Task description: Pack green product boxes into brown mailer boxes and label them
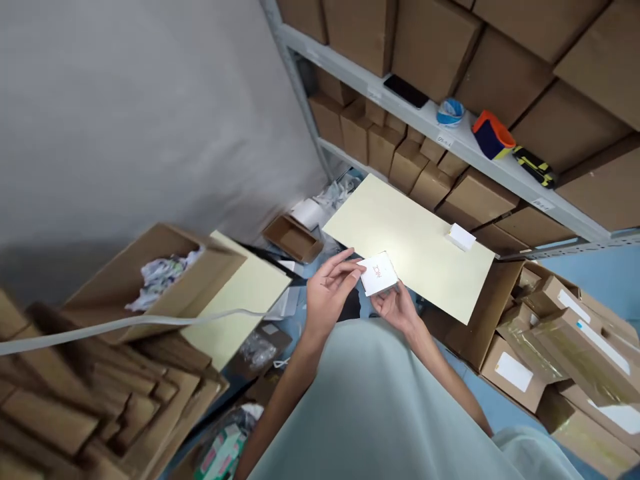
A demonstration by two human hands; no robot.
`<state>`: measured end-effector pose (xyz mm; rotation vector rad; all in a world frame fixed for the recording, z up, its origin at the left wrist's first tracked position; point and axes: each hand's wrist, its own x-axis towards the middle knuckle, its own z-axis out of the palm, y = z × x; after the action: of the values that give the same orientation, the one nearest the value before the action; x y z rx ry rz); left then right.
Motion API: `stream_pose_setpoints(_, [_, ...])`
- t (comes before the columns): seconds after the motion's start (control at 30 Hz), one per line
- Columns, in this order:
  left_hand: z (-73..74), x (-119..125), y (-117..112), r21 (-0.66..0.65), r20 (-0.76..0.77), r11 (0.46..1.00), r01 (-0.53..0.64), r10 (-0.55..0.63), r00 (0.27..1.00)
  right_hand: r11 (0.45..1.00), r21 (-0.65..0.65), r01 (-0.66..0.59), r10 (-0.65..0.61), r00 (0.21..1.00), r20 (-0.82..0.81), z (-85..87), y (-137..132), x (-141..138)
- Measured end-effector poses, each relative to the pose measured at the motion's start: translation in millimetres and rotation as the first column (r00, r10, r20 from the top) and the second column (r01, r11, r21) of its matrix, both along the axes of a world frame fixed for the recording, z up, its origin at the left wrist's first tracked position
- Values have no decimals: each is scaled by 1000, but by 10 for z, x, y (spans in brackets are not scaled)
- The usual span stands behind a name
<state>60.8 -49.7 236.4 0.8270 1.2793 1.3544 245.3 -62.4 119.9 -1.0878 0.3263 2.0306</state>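
A small white box [379, 274] with red handwriting on its top face is held in front of my body, over the near edge of a pale cream board [400, 233]. My right hand [395, 308] grips the box from below and from its right side. At its left edge, the thumb and fingertips of my left hand [327, 290] close on the box, the index finger raised above it. A second small white box [461, 237] lies near the right end of the board.
Shelves of brown cartons [430, 47] rise behind the board, with a phone [406, 91] and rolled bands [493, 135] on a ledge. At right stands a large carton [483, 320] of packed boxes. Left are an open carton [160, 273], flattened cardboard [100, 400] and a white strap [130, 322].
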Motion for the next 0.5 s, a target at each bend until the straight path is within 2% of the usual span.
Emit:
stream_pose_setpoints(0.17, [-17, -312, 810, -8, -35, 987, 161, -161, 986, 998, -14, 59, -58, 994, 91, 59, 432, -263])
stream_pose_setpoints(0.27, [-99, -453, 1198, -7, -90, 969, 249, -248, 965, 997, -41, 60, -56, 995, 87, 84, 611, -397])
stream_pose_setpoints(0.37, [-306, -471, 1504, 26, -127, 948, 317, -311, 942, 995, -76, 71, -67, 996, 57, 49, 763, -492])
stream_pose_setpoints(0.5, [-657, -337, 1857, 38, -211, 920, 389, -373, 903, 987, -136, 87, -84, 996, 31, -81, 972, -528])
